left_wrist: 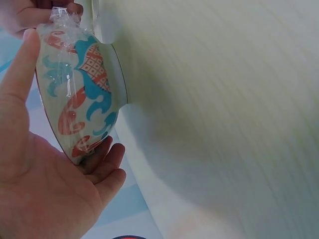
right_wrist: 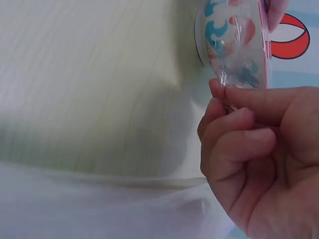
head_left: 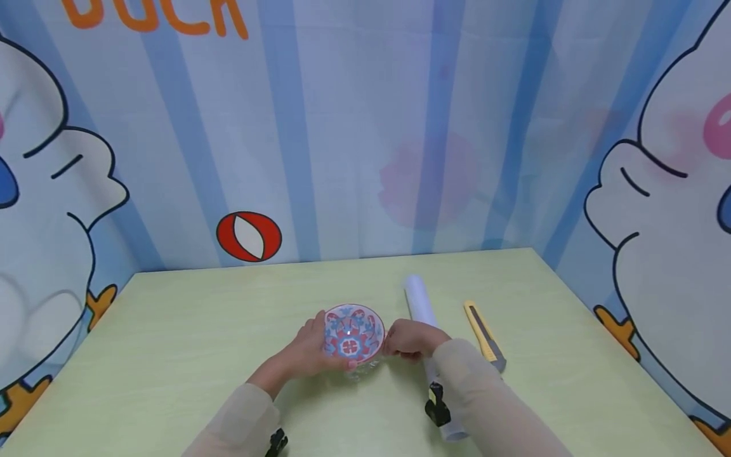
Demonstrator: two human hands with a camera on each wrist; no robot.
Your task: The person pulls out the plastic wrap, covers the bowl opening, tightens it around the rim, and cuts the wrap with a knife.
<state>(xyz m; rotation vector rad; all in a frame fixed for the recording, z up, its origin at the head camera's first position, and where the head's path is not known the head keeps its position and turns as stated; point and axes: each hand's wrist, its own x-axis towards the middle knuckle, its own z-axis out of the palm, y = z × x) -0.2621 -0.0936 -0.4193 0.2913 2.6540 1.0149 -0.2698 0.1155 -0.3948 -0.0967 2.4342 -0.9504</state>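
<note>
A small bowl (head_left: 354, 333) with a red and blue floral pattern is held above the table, its inside facing the head camera. Clear plastic wrap (left_wrist: 67, 74) covers its outer wall. My left hand (head_left: 311, 349) grips the bowl from the left, thumb at the rim and fingers underneath, as the left wrist view shows. On the other side my right hand (head_left: 414, 337) pinches a gathered end of the wrap (right_wrist: 224, 82) between thumb and curled fingers, close against the bowl's side.
A white roll (head_left: 419, 301) of sheet material lies lengthwise under my right forearm. To its right is a yellow utility knife (head_left: 484, 333) on the pale green table (head_left: 217, 317). A printed blue-striped curtain (head_left: 354, 127) stands behind the table's back edge.
</note>
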